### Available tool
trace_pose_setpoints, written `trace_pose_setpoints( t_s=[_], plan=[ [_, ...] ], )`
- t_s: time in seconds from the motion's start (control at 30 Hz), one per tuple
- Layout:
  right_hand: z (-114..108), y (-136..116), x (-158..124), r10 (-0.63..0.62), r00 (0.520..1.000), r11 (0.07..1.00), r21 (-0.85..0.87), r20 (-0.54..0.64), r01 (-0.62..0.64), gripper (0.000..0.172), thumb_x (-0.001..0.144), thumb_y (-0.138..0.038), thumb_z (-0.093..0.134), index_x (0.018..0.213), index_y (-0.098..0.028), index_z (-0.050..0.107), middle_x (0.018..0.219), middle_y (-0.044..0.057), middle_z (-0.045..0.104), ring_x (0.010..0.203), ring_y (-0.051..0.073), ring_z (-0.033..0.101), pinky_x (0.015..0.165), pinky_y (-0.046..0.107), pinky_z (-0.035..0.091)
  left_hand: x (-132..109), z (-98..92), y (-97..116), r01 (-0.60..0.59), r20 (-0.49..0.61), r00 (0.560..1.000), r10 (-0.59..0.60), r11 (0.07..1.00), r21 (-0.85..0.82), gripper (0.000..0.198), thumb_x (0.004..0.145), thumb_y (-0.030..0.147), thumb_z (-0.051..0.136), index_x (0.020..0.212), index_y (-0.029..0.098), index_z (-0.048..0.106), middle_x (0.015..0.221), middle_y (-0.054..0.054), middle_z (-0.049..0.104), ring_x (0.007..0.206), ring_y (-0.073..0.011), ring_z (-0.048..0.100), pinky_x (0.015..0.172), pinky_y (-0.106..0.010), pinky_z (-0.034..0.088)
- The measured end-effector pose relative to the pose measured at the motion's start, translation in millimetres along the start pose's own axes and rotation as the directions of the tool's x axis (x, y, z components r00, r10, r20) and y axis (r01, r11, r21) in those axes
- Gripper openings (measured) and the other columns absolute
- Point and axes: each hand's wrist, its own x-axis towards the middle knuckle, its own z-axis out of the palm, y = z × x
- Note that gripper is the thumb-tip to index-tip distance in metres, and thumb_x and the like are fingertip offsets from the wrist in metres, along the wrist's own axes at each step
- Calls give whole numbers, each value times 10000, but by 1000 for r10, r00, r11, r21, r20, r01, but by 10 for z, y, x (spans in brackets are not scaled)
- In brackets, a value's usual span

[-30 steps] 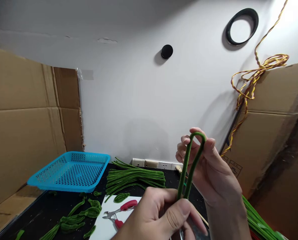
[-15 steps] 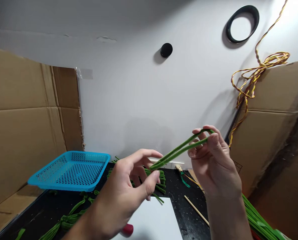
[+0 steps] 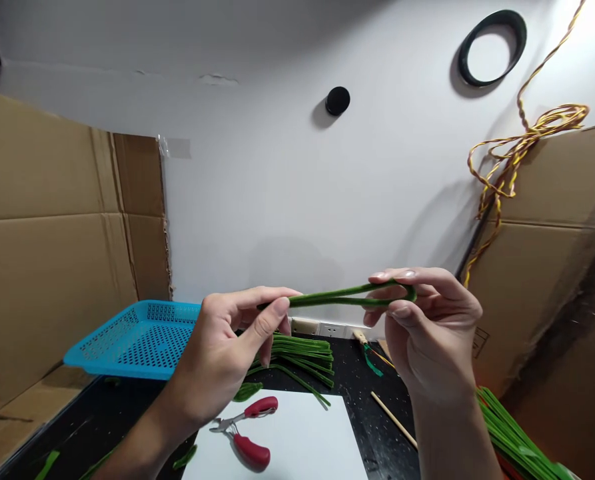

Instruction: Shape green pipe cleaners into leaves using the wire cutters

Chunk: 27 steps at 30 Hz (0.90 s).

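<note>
Between my two hands a green pipe cleaner [image 3: 340, 297], bent into a long narrow loop, is held roughly level above the table. My left hand [image 3: 237, 333] pinches its closed-up end between thumb and index finger. At the rounded end, my right hand [image 3: 430, 327] grips the loop with the thumb below and fingers above. Below them lies a white sheet [image 3: 307, 440], and red-handled nippers [image 3: 252, 427] rest on it with their jaws to the left. A bundle of green pipe cleaners [image 3: 302, 357] lies behind the sheet, partly hidden by my left hand.
A blue perforated basket [image 3: 132, 340] stands at the left beside cardboard [image 3: 52, 267]. A wooden stick [image 3: 392, 420] lies right of the sheet. More green pipe cleaners [image 3: 512, 430] are at the lower right. Yellow twisted wire [image 3: 507, 153] hangs on the right; a socket strip [image 3: 332, 329] runs along the wall.
The loop has swung from slanting to nearly level and now looks narrower. My left hand has moved up and left, uncovering the nippers; my right hand has lowered slightly.
</note>
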Motion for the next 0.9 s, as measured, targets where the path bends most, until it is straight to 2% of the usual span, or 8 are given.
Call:
trace_pose_setpoints(
  t_s=[0.13, 0.23, 0.33, 0.5, 0.67, 0.8, 0.9],
  plan=[
    [18, 17, 19, 3, 1000, 998, -55, -19, -4, 174, 772, -167, 878, 859, -253, 754, 864, 28, 822, 572, 158, 729, 420, 250, 570, 20, -40, -7, -24, 42, 999, 24, 1000, -8, 322, 1038, 415, 646, 1206, 197, 813, 792, -18, 679, 547, -73, 556, 517, -203, 501],
    [10, 35, 22, 21, 999, 993, -115, -24, -24, 169, 772, -148, 859, 856, -240, 745, 872, 41, 825, 619, 179, 757, 431, 254, 589, 35, -49, -16, -51, 43, 998, 50, 999, 11, 301, 1046, 382, 636, 1216, 201, 806, 796, -11, 680, 546, -70, 564, 523, -203, 508],
    [-6, 59, 13, 17, 1000, 986, -166, -22, -20, 162, 781, -149, 867, 858, -234, 753, 866, 40, 824, 698, 207, 788, 495, 282, 642, 49, -82, -16, -87, 43, 996, 84, 994, 69, 275, 1053, 335, 620, 1214, 209, 804, 800, -5, 685, 562, -75, 576, 539, -206, 518],
    [-27, 117, 5, 0, 1000, 979, -204, -25, -5, 193, 746, -136, 920, 806, -241, 769, 795, 7, 803, 803, 218, 812, 690, 313, 694, 61, -172, -3, -168, 83, 985, 154, 963, 210, 266, 1049, 216, 584, 1171, 239, 820, 805, 9, 685, 572, -68, 563, 560, -202, 508],
    [-13, 164, 5, -5, 998, 973, -233, -55, -8, 187, 733, -141, 929, 746, -238, 770, 722, 3, 783, 750, 216, 807, 671, 312, 695, 64, -234, -14, -238, 135, 969, 205, 920, 313, 352, 1013, 108, 537, 1166, 263, 813, 821, 20, 690, 605, -73, 579, 587, -203, 496],
    [-2, 156, 1, 25, 999, 959, -282, -48, -38, 194, 712, -137, 943, 718, -225, 771, 751, 25, 803, 692, 195, 794, 655, 295, 701, 88, -271, -14, -242, 133, 969, 208, 903, 356, 318, 1032, 160, 529, 1158, 243, 809, 808, 12, 687, 600, -85, 578, 582, -215, 497],
    [-22, 133, 7, 84, 995, 960, -272, 53, -66, 177, 719, -135, 939, 752, -226, 790, 782, 27, 813, 696, 180, 792, 659, 267, 698, 97, -318, -7, -207, 90, 978, 187, 908, 364, 278, 1062, 276, 545, 1133, 233, 811, 800, 1, 689, 581, -93, 584, 567, -225, 500]
  ],
)
